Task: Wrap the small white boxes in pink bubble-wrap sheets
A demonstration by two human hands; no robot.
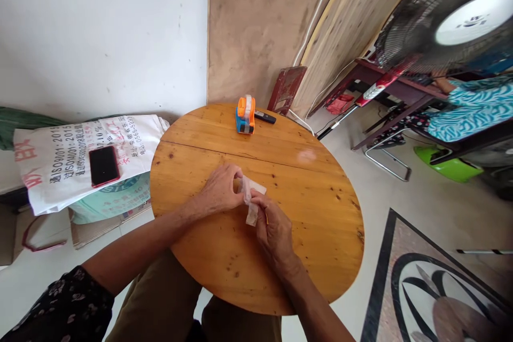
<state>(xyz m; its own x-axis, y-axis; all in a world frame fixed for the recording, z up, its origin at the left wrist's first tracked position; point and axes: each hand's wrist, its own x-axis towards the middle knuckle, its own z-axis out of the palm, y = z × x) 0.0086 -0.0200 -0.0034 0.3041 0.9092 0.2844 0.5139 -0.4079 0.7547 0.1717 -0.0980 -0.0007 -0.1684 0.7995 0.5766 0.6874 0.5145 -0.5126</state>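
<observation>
Over the middle of the round wooden table, my left hand and my right hand meet at a small whitish, partly see-through piece with folded flaps. Its exact kind I cannot make out. My left hand is closed on its left side, thumb and forefinger curled around it. From the right, my right thumb and fingers pinch it, with one flap hanging below them. A flat white part shows just beyond the fingertips. My fingers hide much of the rest.
An orange and blue tape dispenser stands at the table's far edge beside a black, slim object. Left, a phone lies on white sacks. A fan and a seated person are at right.
</observation>
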